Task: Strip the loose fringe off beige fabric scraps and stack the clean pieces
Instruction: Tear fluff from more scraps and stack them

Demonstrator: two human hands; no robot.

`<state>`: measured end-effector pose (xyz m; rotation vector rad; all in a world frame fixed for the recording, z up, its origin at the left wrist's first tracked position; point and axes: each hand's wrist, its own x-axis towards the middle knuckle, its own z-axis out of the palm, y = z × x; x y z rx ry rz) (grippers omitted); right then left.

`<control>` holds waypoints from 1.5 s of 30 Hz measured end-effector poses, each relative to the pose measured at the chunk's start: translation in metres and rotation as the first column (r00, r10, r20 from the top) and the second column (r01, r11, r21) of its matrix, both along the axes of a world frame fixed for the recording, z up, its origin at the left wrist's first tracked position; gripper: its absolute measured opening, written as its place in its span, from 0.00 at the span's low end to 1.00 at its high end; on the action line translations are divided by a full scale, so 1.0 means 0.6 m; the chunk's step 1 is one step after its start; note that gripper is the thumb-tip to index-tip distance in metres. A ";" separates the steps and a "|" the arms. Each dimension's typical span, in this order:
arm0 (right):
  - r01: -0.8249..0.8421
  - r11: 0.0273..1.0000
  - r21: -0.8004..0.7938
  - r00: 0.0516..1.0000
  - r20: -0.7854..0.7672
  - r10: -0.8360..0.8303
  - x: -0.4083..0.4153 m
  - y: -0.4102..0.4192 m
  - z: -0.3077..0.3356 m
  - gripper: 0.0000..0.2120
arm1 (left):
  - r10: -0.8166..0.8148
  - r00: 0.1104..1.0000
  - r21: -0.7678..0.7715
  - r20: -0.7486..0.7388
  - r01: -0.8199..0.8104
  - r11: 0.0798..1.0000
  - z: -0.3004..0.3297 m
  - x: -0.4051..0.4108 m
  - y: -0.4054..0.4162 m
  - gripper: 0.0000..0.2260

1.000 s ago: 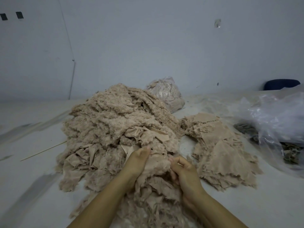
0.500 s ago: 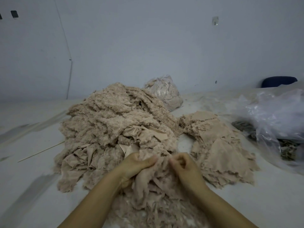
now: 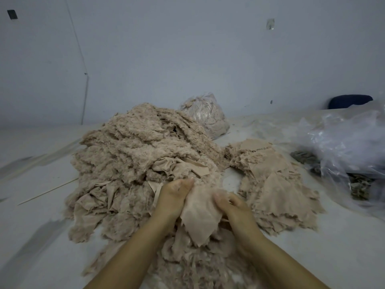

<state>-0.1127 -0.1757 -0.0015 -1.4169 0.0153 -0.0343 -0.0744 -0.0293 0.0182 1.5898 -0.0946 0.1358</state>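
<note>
One beige scrap [image 3: 198, 215] lifted clear of the fringe heap, held up between both hands above the loose strippings [image 3: 187, 265] near the body. Left hand [image 3: 174, 198] curled onto the scrap's upper left edge, fingers closed on cloth; right hand [image 3: 231, 205] pinching the upper right edge, fingertips blurred, exact pinch point not readable. Half a second ago both hands buried in bunched, ragged material low against the heap; a second ago left fingers straight and pressing into the pile. Now a smooth-faced piece hanging free below the grip, lower edge ragged. Judged: piece singled out, fringe-stripping on this one under way or about to begin, not finished. Big unsorted pile [image 3: 141, 155] directly ahead and left, barely reduced. Stack of cleaner flat pieces [image 3: 277, 184] to the right, just beside the right hand, likely the destination. Filled clear bag [image 3: 205, 115] behind the pile; crumpled plastic sheeting [image 3: 341, 142] far right with darker scraps [image 3: 360, 186] under it. Pale work surface [image 3: 41, 205] all round. Task far from done on this evidence; most material unprocessed.
</note>
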 end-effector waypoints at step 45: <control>0.570 0.387 -0.725 0.796 0.370 -0.479 0.086 -0.225 0.020 0.13 | -0.464 0.876 0.697 -0.133 0.416 0.585 -0.039 0.003 0.015 0.05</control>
